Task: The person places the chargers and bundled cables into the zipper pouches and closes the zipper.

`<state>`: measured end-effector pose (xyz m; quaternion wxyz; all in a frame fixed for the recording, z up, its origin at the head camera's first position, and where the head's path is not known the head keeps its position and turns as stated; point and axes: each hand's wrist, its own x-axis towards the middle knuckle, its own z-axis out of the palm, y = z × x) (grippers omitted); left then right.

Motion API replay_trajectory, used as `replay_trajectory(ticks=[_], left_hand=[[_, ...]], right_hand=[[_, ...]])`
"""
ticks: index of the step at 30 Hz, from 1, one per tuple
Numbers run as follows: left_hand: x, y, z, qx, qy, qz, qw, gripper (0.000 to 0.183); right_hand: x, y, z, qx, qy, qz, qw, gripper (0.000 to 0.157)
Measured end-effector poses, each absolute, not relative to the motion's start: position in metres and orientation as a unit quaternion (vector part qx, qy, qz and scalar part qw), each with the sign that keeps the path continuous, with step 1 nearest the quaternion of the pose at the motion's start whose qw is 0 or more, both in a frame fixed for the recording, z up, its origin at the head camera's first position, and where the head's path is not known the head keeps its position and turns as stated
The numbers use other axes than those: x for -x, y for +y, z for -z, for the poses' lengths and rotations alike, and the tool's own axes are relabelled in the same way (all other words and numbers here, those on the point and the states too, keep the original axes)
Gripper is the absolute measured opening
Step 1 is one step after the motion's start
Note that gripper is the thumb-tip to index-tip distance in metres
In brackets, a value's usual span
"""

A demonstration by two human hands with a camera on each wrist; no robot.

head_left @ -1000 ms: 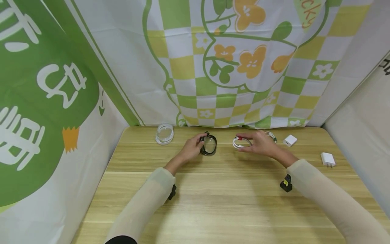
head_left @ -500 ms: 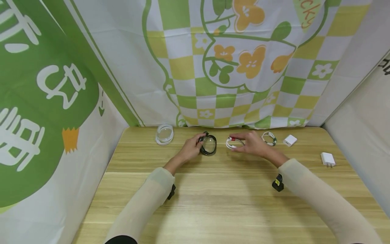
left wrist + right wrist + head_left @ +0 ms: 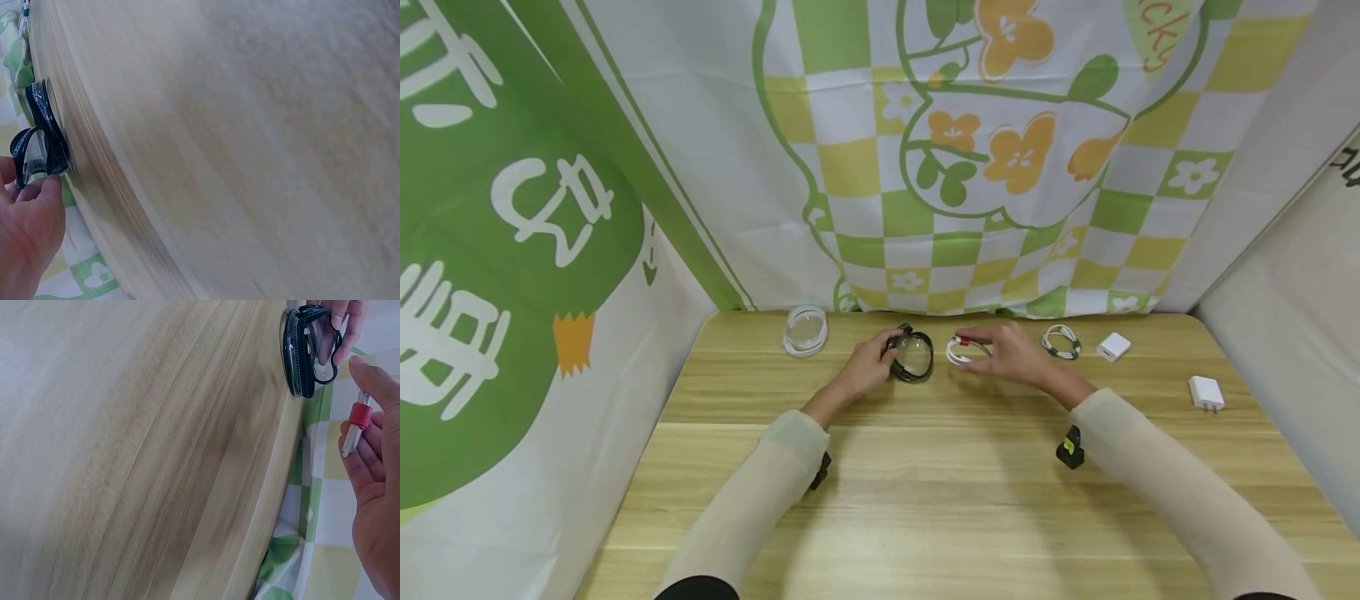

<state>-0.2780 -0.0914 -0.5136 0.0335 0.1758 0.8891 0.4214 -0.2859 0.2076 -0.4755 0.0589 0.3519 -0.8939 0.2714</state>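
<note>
In the head view, the left hand [image 3: 867, 367] pinches the edge of a black cable coil [image 3: 917, 378], which is just right of this grip. The right hand [image 3: 1011, 354] has thumb and fingers a little apart, holding a white cable coil [image 3: 951, 352] at their tips. In the left wrist view, black loops stand just beyond the fingertips. In the right wrist view, a red tie [image 3: 360, 415] is between thumb and fingers.

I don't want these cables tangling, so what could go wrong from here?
The white cable with the red tie might slip, since the right hand merely pinches it. It's also close to the black cable in the left hand, so the two coils could catch if brought together.
</note>
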Motion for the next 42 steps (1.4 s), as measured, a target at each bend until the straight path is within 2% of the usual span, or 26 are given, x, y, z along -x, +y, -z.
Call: replay_trajectory(ticks=[7,19,28,42], left_hand=[[0.28,-0.092,0.513,-0.176,0.888,-0.425,0.024,0.044],[0.281,-0.093,0.514,-0.184,0.892,-0.412,0.013,0.045],[0.279,-0.093,0.512,-0.188,0.89,-0.413,0.026,0.045],[0.28,-0.094,0.514,-0.184,0.898,-0.398,0.034,0.046]], right_hand=[[0.292,0.195,0.477,-0.35,-0.894,-0.273,0.067,0.063],[0.297,0.175,0.482,-0.349,-0.891,-0.287,0.046,0.063],[0.299,0.163,0.488,-0.322,-0.897,-0.3,0.03,0.063],[0.305,0.145,0.498,-0.323,-0.894,-0.308,0.047,0.063]])
